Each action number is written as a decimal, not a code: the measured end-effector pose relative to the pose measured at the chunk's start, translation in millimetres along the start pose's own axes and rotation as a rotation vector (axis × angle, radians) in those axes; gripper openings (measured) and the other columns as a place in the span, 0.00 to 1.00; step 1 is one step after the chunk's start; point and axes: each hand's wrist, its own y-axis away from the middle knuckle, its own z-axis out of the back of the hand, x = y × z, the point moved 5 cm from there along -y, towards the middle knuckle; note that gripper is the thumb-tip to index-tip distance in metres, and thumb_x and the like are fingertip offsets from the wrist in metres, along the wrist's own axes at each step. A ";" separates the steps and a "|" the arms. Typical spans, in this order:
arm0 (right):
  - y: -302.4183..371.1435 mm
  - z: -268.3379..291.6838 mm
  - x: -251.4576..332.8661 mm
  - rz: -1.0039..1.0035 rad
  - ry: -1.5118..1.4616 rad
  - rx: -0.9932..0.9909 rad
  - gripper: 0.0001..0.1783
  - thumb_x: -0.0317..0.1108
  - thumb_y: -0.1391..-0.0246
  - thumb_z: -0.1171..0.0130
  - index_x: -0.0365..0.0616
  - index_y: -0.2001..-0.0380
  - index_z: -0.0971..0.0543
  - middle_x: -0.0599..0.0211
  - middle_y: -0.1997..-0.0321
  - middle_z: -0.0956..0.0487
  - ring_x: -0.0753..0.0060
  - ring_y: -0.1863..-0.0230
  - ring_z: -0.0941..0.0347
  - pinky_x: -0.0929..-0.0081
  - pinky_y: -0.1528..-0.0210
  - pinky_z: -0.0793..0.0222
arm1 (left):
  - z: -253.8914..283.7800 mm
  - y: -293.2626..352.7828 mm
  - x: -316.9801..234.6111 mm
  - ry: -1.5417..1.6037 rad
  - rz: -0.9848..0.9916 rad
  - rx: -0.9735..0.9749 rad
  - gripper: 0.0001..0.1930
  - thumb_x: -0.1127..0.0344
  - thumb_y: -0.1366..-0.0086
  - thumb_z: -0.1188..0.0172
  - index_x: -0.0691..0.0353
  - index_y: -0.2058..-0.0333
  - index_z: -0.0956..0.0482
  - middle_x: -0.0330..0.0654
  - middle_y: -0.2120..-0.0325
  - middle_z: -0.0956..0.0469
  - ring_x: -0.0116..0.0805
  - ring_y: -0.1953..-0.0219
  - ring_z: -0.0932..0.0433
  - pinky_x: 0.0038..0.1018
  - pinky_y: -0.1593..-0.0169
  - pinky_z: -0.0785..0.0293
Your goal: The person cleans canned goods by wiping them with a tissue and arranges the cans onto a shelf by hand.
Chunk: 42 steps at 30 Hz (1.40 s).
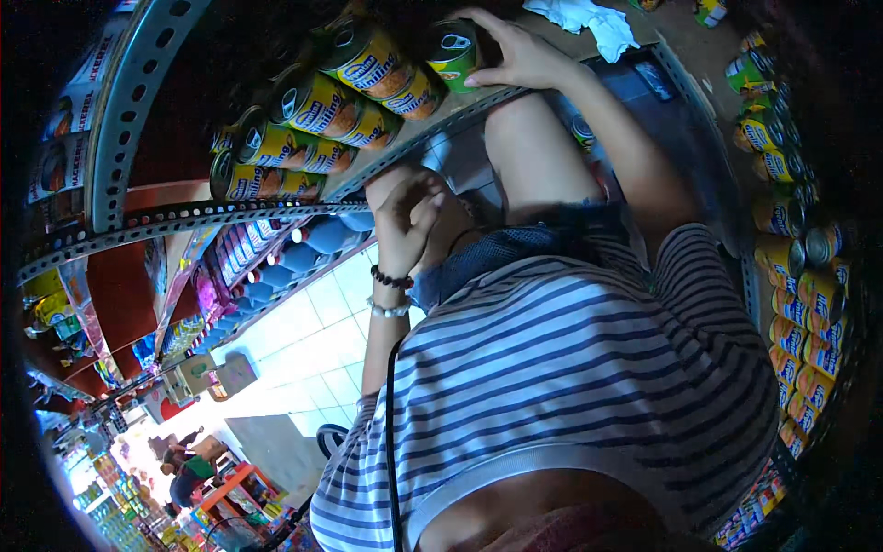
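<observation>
My right hand [532, 61] is at the shelf, thumb and fingers curved around a green-labelled can [452, 63] with a pull-tab lid. To its left stand stacked yellow-labelled cans [382, 75], two high, in a row along the shelf edge. My left hand [407, 219] hovers above my knee, away from the shelf. Its fingers are loosely curled in, with no object seen in them. Two beaded bracelets [390, 294] circle that wrist.
A perforated metal shelf edge [212, 219] runs beside my knees, joined to a metal upright [115, 120]. More stacked cans [802, 317] line the right side. A white crumpled bag [602, 28] lies on the shelf. Tiled floor [322, 322] and a person [189, 478] appear lower left.
</observation>
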 end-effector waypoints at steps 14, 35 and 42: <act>-8.2 -13.7 -12.5 -0.011 -0.141 -0.064 0.52 0.46 0.63 0.24 0.41 0.38 0.40 0.53 0.40 0.30 0.57 0.39 0.32 0.62 0.38 0.37 | -0.8 6.5 30.8 0.037 0.078 -0.016 0.19 0.75 0.38 0.37 0.71 0.48 0.27 0.46 0.56 0.21 0.33 0.51 0.22 0.28 0.46 0.26; 8.7 -29.3 -16.3 -0.044 0.064 -0.307 0.67 0.45 0.64 0.22 0.41 0.30 0.56 0.49 0.31 0.42 0.55 0.32 0.42 0.61 0.31 0.46 | -0.4 15.3 34.6 -0.035 0.088 -0.011 0.20 0.73 0.39 0.36 0.71 0.48 0.27 0.47 0.56 0.21 0.34 0.52 0.21 0.28 0.47 0.26; 11.4 -30.2 -21.6 0.154 -0.071 -0.273 0.67 0.44 0.68 0.21 0.40 0.31 0.54 0.49 0.30 0.46 0.53 0.32 0.43 0.60 0.31 0.47 | -2.6 12.8 36.2 -0.077 0.066 -0.009 0.20 0.70 0.39 0.36 0.70 0.49 0.26 0.48 0.58 0.19 0.36 0.53 0.20 0.27 0.49 0.26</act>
